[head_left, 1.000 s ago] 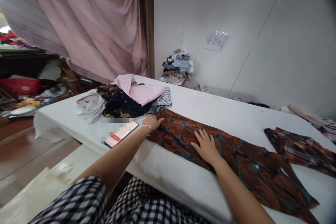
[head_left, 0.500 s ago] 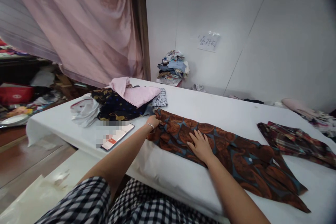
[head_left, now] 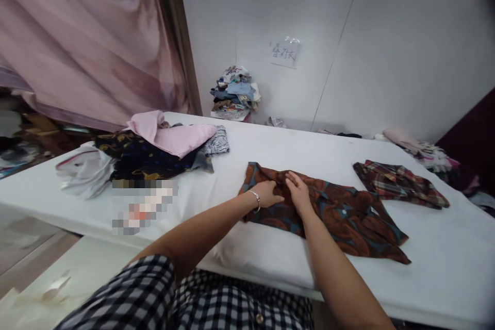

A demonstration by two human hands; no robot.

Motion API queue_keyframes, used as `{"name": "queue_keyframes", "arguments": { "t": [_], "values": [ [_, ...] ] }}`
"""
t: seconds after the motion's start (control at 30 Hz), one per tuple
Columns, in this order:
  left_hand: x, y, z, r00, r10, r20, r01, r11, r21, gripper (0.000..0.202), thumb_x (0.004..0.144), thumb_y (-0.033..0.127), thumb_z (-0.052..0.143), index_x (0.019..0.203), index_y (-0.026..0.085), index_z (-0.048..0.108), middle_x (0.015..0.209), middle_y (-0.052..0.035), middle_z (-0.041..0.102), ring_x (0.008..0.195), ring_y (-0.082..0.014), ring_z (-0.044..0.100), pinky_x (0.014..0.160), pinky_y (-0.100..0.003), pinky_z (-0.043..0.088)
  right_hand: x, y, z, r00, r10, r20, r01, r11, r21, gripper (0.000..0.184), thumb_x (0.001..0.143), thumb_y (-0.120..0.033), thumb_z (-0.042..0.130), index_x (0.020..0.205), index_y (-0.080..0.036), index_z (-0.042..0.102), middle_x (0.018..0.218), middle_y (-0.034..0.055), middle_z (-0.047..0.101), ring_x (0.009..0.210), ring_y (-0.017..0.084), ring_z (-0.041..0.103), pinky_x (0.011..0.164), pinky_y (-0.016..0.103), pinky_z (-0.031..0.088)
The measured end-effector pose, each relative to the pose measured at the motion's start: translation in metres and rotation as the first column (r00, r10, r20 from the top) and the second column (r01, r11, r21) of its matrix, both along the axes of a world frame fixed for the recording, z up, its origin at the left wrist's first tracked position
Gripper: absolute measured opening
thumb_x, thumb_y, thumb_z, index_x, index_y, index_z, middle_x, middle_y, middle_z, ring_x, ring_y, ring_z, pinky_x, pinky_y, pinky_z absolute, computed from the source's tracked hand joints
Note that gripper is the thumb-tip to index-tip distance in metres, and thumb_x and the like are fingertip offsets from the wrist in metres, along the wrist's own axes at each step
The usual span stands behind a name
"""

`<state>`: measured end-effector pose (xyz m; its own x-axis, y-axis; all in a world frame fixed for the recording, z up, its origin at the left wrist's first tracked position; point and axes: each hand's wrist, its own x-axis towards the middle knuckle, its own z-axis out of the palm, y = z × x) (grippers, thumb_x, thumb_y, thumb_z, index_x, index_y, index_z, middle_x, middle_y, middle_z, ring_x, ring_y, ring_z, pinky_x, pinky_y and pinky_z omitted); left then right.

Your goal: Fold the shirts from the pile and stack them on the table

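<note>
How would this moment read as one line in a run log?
left hand: on brown patterned garment | right hand: on same garment | at right: plaid garment | at left: clothes pile | surface: white table

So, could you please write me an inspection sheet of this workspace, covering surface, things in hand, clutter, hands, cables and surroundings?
Surface: table with a white cover, creased near the front edge.
Things in hand: brown-and-blue printed garment, lying lengthwise, rumpled under the hands.
Clutter: at left, a white garment beside a dark printed garment with a pink cloth on top; a pixelated item in front; at right, a plaid garment.
Hands: left hand and right hand close together on the printed garment; grip unclear.
Cables: nothing seen.
Surroundings: pink curtain, pale wall with a handwritten sign, clothes pile beyond the table.
</note>
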<state>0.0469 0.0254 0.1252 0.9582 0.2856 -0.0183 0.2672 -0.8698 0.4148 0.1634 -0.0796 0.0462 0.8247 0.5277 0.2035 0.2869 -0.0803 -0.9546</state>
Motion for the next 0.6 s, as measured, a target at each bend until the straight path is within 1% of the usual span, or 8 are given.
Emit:
{"name": "queue_keyframes", "arguments": {
  "t": [0.07, 0.13, 0.2, 0.3, 0.37, 0.43, 0.53, 0.6],
  "values": [
    [0.0, -0.006, -0.002, 0.998, -0.045, 0.037, 0.047, 0.998, -0.05, 0.035, 0.077, 0.042, 0.063, 0.102, 0.018, 0.065, 0.108, -0.0118, 0.068, 0.098, -0.0222, 0.064, 0.083, -0.028, 0.048, 0.006, -0.003, -0.003, 0.995, -0.015, -0.096, 0.022, 0.997, 0.07, 0.052, 0.079, -0.04, 0.054, 0.125, -0.015, 0.056, 0.121, 0.0141, 0.064, 0.113, 0.024, 0.06, 0.098, 0.042, 0.048],
    [-0.005, 0.001, 0.004, 0.996, -0.02, 0.092, 0.027, 0.996, -0.081, 0.026, 0.081, 0.037, 0.057, 0.101, 0.022, 0.065, 0.107, -0.0052, 0.069, 0.097, -0.0178, 0.064, 0.085, -0.024, 0.047, 0.006, -0.004, -0.005, 0.986, -0.011, -0.168, 0.033, 0.991, 0.132, 0.052, 0.075, -0.041, 0.059, 0.12, -0.015, 0.059, 0.118, 0.0142, 0.066, 0.111, 0.025, 0.061, 0.097, 0.044, 0.048],
    [-0.014, 0.019, 0.013, 0.988, 0.069, 0.135, -0.056, 0.994, -0.098, 0.024, 0.084, 0.034, 0.051, 0.102, 0.024, 0.064, 0.107, -0.0009, 0.069, 0.097, -0.0152, 0.063, 0.086, -0.022, 0.046, 0.003, -0.003, -0.003, 0.98, 0.004, -0.197, 0.034, 0.981, 0.192, 0.052, 0.072, -0.041, 0.062, 0.117, -0.016, 0.06, 0.117, 0.014, 0.066, 0.11, 0.025, 0.061, 0.096, 0.044, 0.048],
    [-0.032, 0.054, 0.017, 0.949, 0.28, 0.145, -0.27, 0.959, -0.09, 0.034, 0.087, 0.038, 0.043, 0.11, 0.021, 0.062, 0.11, -0.0047, 0.068, 0.098, -0.0188, 0.063, 0.087, -0.027, 0.046, -0.005, 0.0, 0.002, 0.988, 0.012, -0.153, 0.027, 0.967, 0.252, 0.049, 0.072, -0.039, 0.063, 0.115, -0.016, 0.061, 0.119, 0.0139, 0.065, 0.111, 0.025, 0.061, 0.098, 0.044, 0.048],
    [-0.042, 0.072, 0.011, 0.912, 0.396, 0.108, -0.39, 0.918, -0.079, 0.041, 0.086, 0.043, 0.043, 0.113, 0.017, 0.06, 0.112, -0.0102, 0.067, 0.101, -0.0234, 0.063, 0.087, -0.032, 0.046, -0.009, 0.001, 0.004, 0.995, 0.001, -0.095, 0.024, 0.965, 0.262, 0.047, 0.074, -0.037, 0.061, 0.116, -0.016, 0.061, 0.121, 0.0139, 0.064, 0.113, 0.024, 0.06, 0.1, 0.043, 0.046],
    [-0.048, 0.081, -0.001, 0.892, 0.451, 0.037, -0.446, 0.891, -0.087, 0.049, 0.083, 0.049, 0.046, 0.115, 0.013, 0.06, 0.11, -0.0136, 0.068, 0.1, -0.026, 0.063, 0.085, -0.033, 0.047, -0.012, 0.002, 0.005, 0.999, -0.003, -0.039, 0.013, 0.97, 0.245, 0.045, 0.076, -0.034, 0.059, 0.118, -0.017, 0.061, 0.122, 0.0135, 0.064, 0.113, 0.023, 0.06, 0.102, 0.042, 0.045],
    [-0.043, 0.081, -0.018, 0.889, 0.453, -0.067, -0.458, 0.879, -0.133, 0.058, 0.08, 0.056, 0.047, 0.116, 0.012, 0.059, 0.106, -0.0149, 0.07, 0.097, -0.0264, 0.065, 0.08, -0.032, 0.049, -0.013, 0.001, 0.004, 1.0, -0.001, 0.028, -0.005, 0.979, 0.203, 0.044, 0.078, -0.032, 0.057, 0.12, -0.017, 0.06, 0.121, 0.0127, 0.064, 0.112, 0.022, 0.061, 0.101, 0.041, 0.046],
    [-0.035, 0.077, -0.026, 0.897, 0.428, -0.107, -0.441, 0.881, -0.17, 0.061, 0.079, 0.061, 0.046, 0.112, 0.013, 0.061, 0.107, -0.0146, 0.07, 0.098, -0.0258, 0.065, 0.08, -0.031, 0.049, -0.013, -0.001, 0.004, 0.997, -0.018, 0.07, 0.005, 0.982, 0.188, 0.043, 0.08, -0.031, 0.055, 0.12, -0.017, 0.059, 0.12, 0.0123, 0.065, 0.112, 0.021, 0.061, 0.1, 0.04, 0.047]
  ]
}}
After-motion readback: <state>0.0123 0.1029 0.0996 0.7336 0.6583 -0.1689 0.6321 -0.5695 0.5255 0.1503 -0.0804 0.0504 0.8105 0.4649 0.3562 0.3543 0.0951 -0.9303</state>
